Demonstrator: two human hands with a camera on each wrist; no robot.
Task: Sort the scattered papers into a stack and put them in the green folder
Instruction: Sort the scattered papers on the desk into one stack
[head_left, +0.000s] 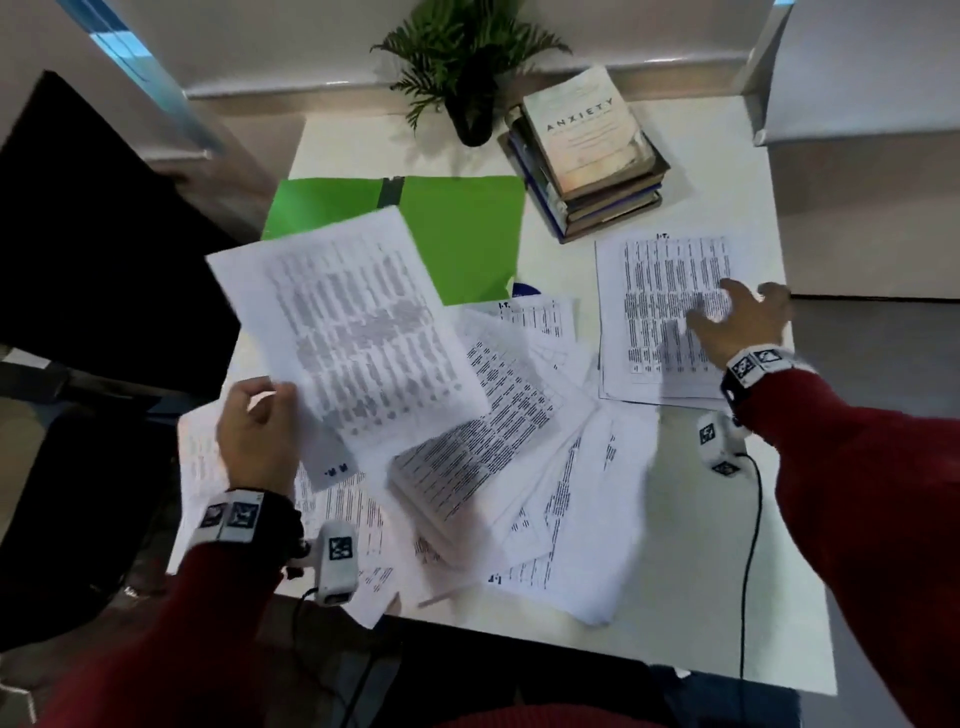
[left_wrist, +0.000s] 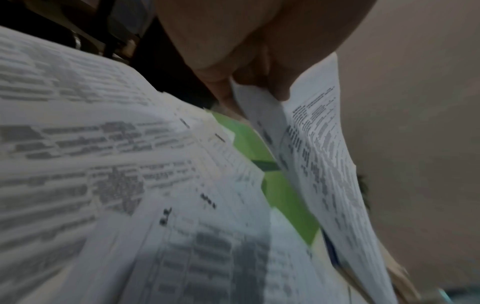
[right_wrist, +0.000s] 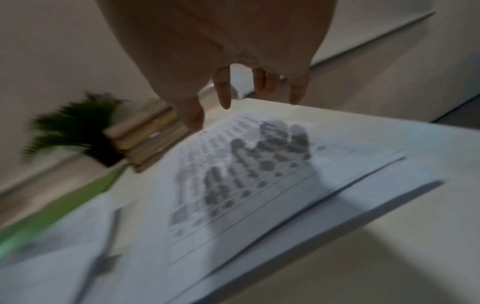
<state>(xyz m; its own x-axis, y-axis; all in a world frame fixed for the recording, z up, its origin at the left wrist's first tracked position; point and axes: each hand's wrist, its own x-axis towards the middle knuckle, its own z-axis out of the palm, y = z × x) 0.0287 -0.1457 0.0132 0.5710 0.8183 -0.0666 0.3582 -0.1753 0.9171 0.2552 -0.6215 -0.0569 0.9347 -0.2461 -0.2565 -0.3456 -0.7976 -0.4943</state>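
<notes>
The scattered papers (head_left: 498, 457) lie fanned on the white surface (head_left: 701, 597) just in front of the green folder (head_left: 467, 234), which lies flat with one corner covered by a lifted sheet. A neater stack (head_left: 654, 312) sits to the right of the folder, near the books (head_left: 592, 150).

Risk: the lifted sheet (head_left: 343, 322) is held by one corner only; judged from this, it can bend, slip or crease when laid down. Loose sheets overhang the near edge of the surface, far from the folder, and may slide off if the pile is disturbed.

The left hand (head_left: 254, 436) is raised in front of the folder, its grip pinching the sheet's lower corner. The right hand (head_left: 737, 317) hovers over the stack right of the folder, its grip released, fingers spread and pointing down, apparently not touching the paper.
</notes>
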